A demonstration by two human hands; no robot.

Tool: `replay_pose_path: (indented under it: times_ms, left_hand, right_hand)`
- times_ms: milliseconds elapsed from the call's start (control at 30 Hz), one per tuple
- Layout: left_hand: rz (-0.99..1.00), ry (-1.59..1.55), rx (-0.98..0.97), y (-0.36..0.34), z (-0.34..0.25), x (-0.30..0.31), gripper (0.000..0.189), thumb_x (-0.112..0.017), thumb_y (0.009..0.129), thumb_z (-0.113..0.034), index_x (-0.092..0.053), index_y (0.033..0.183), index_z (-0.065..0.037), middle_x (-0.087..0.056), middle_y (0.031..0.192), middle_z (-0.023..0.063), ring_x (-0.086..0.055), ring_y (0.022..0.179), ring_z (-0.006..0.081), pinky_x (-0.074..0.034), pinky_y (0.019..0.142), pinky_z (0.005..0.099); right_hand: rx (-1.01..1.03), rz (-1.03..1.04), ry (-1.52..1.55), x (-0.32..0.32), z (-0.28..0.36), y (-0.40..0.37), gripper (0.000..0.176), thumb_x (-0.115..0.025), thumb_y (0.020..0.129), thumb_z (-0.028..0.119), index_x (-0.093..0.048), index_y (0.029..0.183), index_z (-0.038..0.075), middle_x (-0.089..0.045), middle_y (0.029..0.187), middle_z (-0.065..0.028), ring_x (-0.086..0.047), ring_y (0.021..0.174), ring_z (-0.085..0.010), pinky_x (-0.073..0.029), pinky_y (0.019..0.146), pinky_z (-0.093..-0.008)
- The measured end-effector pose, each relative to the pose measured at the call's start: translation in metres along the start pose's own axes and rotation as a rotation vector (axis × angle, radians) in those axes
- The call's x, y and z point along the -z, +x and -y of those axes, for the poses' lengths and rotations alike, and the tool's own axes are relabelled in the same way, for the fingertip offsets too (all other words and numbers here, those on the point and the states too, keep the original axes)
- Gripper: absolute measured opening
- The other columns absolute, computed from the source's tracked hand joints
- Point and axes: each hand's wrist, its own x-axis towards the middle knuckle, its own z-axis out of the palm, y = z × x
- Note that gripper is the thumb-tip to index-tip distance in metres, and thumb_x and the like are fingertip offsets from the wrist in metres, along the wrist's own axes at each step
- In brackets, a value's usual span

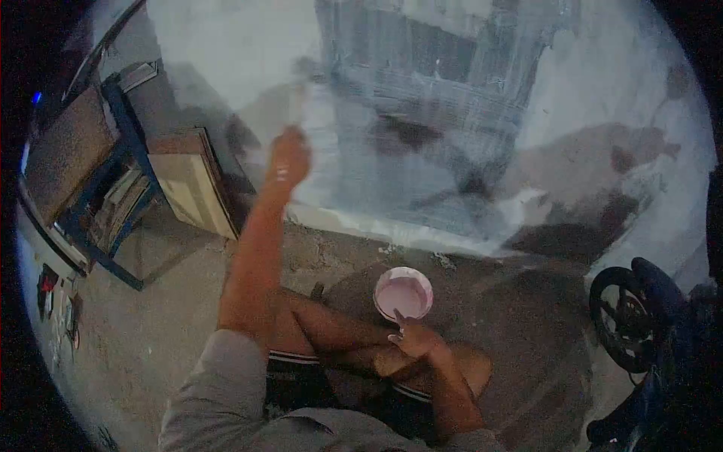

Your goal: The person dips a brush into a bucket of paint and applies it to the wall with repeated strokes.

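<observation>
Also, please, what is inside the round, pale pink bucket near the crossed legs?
The bucket holds pinkish, paint-like material. The right hand covers part of its near edge, and anything below the surface is hidden.

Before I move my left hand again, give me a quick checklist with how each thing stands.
1. Round pinkish-white tub upright on the floor: ok.
2. Right hand steadying the tub: cannot tell; its fingers are at the near rim, but the grip is unclear.
3. Pale contents in the tub: ok, visible inside; amount cannot tell.
4. Left hand gripping a tool: cannot tell, it is blurred in front of the wall.
5. Grey-and-white wall evenly coated: not ok, darker streaky patches show.
6. Flat pale wooden boards apart from the tub: ok, they lean well left of it.
</observation>
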Motion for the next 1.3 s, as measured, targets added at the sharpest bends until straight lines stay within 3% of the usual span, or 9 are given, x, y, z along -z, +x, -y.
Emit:
replay_pose_path:
  times_ms: [333,400,500,600,700,767,967,1100,1300]
  left_hand:
    - [0.278,-0.233,-0.682,-0.014,-0.284,-0.151,0.014,-0.057,0.066,-0.008,-0.062,0.076,-0.001,-0.058,0.087,0.0186,-0.057,0.08,0.0337,-0.046,0.075,0.041]
    - [0.272,-0.05,-0.879,-0.008,-0.275,-0.092,0.017,-0.058,0.066,-0.01,-0.062,0.079,-0.001,-0.059,0.088,0.0171,-0.057,0.084,0.0334,-0.045,0.079,0.0408]
    - [0.355,-0.548,-0.001,0.013,-0.169,-0.021,0.022,-0.054,0.07,-0.011,-0.063,0.089,-0.004,-0.061,0.091,0.0137,-0.058,0.083,0.0317,-0.047,0.076,0.0382]
    - [-0.189,0.226,-0.527,0.002,-0.02,0.005,0.019,-0.047,0.078,-0.006,-0.061,0.09,-0.001,-0.059,0.095,0.0121,-0.056,0.088,0.0265,-0.041,0.085,0.0356]
    - [-0.052,0.017,-0.108,0.007,0.045,0.019,0.019,-0.046,0.078,-0.006,-0.059,0.089,0.002,-0.059,0.092,0.013,-0.055,0.09,0.0279,-0.04,0.087,0.0346]
    - [-0.072,0.829,-0.11,0.004,0.017,0.053,0.02,-0.048,0.079,-0.007,-0.059,0.094,0.0,-0.059,0.093,0.015,-0.053,0.096,0.0267,-0.037,0.091,0.0331]
    - [-0.221,-0.113,-0.258,0.011,-0.153,-0.052,0.029,-0.053,0.076,-0.008,-0.052,0.101,0.007,-0.057,0.093,0.0248,-0.056,0.088,0.0398,-0.045,0.08,0.0427]
    - [0.423,-0.351,-0.347,-0.019,-0.261,-0.059,0.026,-0.056,0.073,-0.01,-0.054,0.095,0.003,-0.059,0.087,0.0229,-0.057,0.084,0.0387,-0.047,0.073,0.0424]
    - [0.236,-0.281,-0.429,0.017,-0.203,-0.064,0.02,-0.051,0.076,-0.01,-0.058,0.092,0.0,-0.06,0.084,0.0204,-0.059,0.078,0.033,-0.047,0.073,0.0388]
  right_hand:
    - [-0.234,0.108,0.002,-0.023,-0.028,0.001,0.073,-0.051,0.085,0.036,-0.016,0.137,-0.003,-0.04,0.129,-0.0267,-0.045,0.114,-0.0395,-0.037,0.096,-0.0413]
    - [-0.234,0.079,0.083,-0.005,-0.016,-0.007,0.075,-0.051,0.085,0.037,-0.016,0.137,-0.003,-0.039,0.129,-0.0274,-0.044,0.115,-0.0398,-0.036,0.097,-0.0417]
    - [-0.153,-0.008,0.021,-0.024,-0.025,-0.002,0.076,-0.052,0.084,0.038,-0.015,0.137,-0.003,-0.04,0.127,-0.029,-0.044,0.115,-0.0401,-0.036,0.097,-0.0417]
    - [-0.061,-0.026,-0.065,-0.024,-0.021,0.009,0.076,-0.053,0.084,0.037,-0.015,0.137,-0.003,-0.045,0.121,-0.0309,-0.047,0.111,-0.041,-0.039,0.094,-0.0421]
    - [-0.065,0.1,0.006,-0.009,-0.005,0.006,0.076,-0.052,0.084,0.036,-0.015,0.137,-0.003,-0.05,0.113,-0.0318,-0.05,0.105,-0.0424,-0.041,0.089,-0.0439]
    - [-0.072,0.135,0.015,-0.01,-0.006,0.01,0.076,-0.052,0.085,0.036,-0.015,0.137,-0.004,-0.052,0.11,-0.0318,-0.051,0.102,-0.043,-0.042,0.086,-0.045]
    - [-0.045,0.029,-0.028,-0.016,-0.014,0.008,0.076,-0.051,0.085,0.037,-0.014,0.136,-0.007,-0.05,0.112,-0.0328,-0.051,0.104,-0.0427,-0.041,0.088,-0.0453]
    - [-0.118,0.038,0.026,-0.027,-0.026,0.006,0.077,-0.051,0.084,0.039,-0.015,0.136,-0.007,-0.042,0.122,-0.0334,-0.045,0.113,-0.0414,-0.036,0.095,-0.0432]
    - [-0.115,0.061,-0.016,-0.026,-0.028,0.001,0.079,-0.052,0.083,0.042,-0.018,0.135,-0.007,-0.049,0.115,-0.0305,-0.05,0.106,-0.0404,-0.04,0.091,-0.0435]
